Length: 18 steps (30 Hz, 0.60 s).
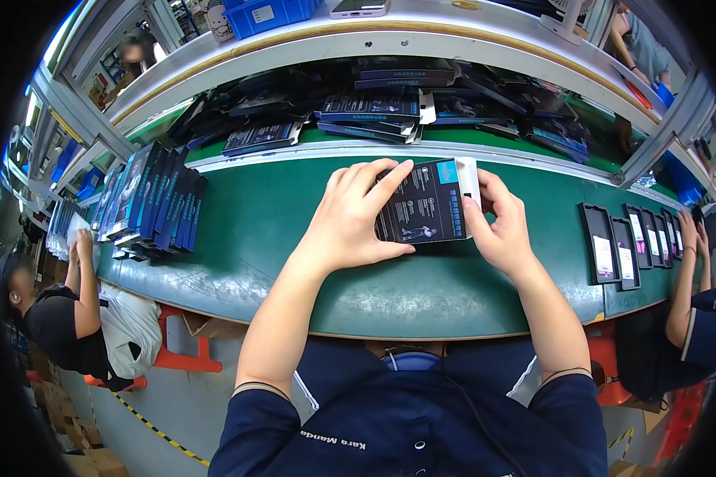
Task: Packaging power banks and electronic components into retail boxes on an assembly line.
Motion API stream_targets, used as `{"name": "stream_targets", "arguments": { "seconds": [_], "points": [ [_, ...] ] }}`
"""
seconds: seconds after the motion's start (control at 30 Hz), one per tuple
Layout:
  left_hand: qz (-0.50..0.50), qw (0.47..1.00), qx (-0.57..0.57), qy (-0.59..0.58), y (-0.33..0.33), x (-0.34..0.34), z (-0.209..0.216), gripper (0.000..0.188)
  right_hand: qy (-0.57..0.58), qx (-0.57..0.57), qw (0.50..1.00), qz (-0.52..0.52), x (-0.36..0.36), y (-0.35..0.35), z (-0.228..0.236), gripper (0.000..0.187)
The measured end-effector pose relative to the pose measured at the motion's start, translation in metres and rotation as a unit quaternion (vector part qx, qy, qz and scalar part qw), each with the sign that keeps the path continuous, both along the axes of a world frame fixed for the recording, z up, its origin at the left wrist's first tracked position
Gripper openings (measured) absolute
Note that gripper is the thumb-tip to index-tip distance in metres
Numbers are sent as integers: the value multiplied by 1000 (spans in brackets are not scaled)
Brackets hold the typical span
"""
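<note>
A flat black carton [418,203] with blue and white print lies level just above or on the green worktop [270,238], in front of me. My left hand [346,211] grips its left end, fingers over the far edge and thumb along the near one. At the right end a white end flap [468,179] stands out from the carton. My right hand [503,226] has its thumb and fingers closed around this flap end. Whether the carton holds anything inside cannot be seen.
Several similar cartons [155,199] stand in a row at the left. More cartons [370,107] lie piled beyond the worktop's far rail. Black trays [601,242] with white labels lie at the right. A blue bin [269,12] sits on the upper shelf. Co-workers sit on both sides.
</note>
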State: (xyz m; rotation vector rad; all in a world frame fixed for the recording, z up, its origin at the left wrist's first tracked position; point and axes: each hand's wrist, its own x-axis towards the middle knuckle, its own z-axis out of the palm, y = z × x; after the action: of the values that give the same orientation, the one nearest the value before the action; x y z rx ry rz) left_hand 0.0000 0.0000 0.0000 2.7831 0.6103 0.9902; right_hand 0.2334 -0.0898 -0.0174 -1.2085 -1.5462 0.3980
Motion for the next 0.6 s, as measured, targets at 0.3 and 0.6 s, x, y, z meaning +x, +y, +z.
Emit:
{"name": "stream_targets", "arguments": {
  "seconds": [0.3, 0.6],
  "points": [
    [-1, 1000, -9, 11, 0, 2, 0, 102, -11, 9, 1000, -6, 2, 2, 1, 34],
    [-1, 999, -27, 26, 4, 2, -2, 104, -28, -10, 999, -13, 3, 4, 1, 34]
  ]
}}
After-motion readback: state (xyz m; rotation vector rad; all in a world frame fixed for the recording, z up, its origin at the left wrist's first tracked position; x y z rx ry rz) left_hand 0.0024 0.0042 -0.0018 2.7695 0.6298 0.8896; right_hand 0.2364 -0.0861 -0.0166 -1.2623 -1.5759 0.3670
